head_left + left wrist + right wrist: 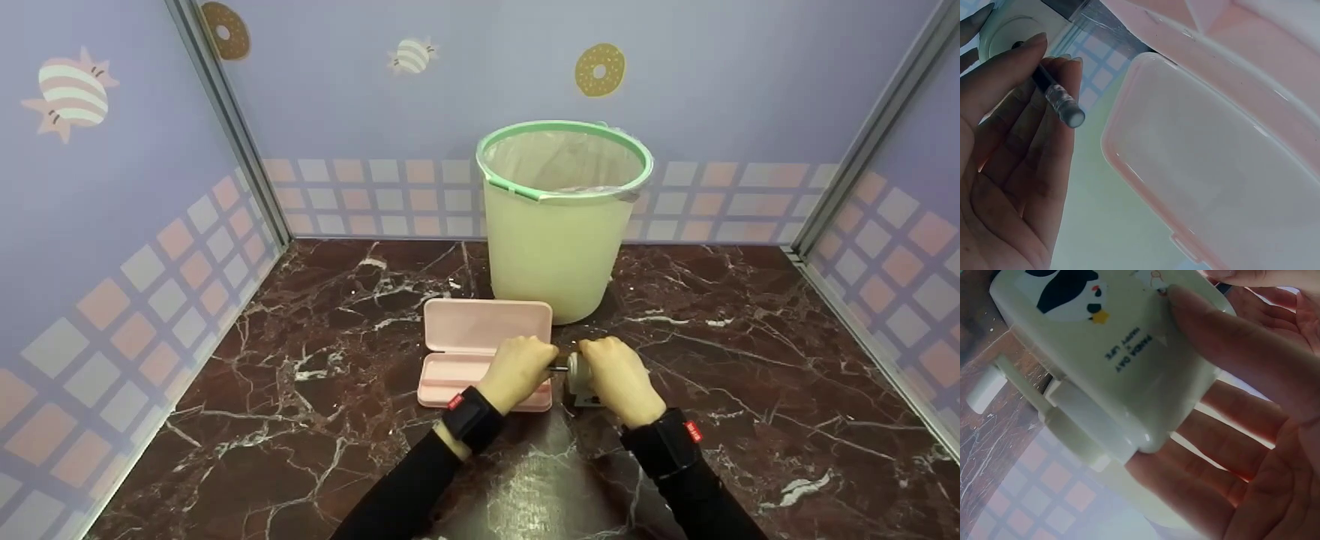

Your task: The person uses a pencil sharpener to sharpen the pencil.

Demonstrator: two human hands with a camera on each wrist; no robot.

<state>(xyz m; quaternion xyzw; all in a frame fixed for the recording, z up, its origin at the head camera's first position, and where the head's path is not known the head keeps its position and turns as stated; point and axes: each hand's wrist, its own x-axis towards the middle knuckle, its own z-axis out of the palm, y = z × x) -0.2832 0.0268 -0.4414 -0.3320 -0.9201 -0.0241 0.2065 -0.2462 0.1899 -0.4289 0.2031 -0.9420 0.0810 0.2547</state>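
Left hand (517,369): my thumb and fingers pinch a pencil (1060,102), its ferrule end sticking out
Right hand (619,376): I grip a cream sharpener (1134,377) with a panda print, at 3 o'clock from my left hand
Between them: the pencil points toward the sharpener; I cannot tell whether its tip is inside
Crank (1024,391): about 8 o'clock on the sharpener in the right wrist view
Pencil case (484,324): pink, lying open, partly hidden by my left hand and reaching out to its 10 o'clock
Bin (556,251): pale green, bag-lined, at my hands' 12 o'clock
Table (240,450): dark red, veined, under everything
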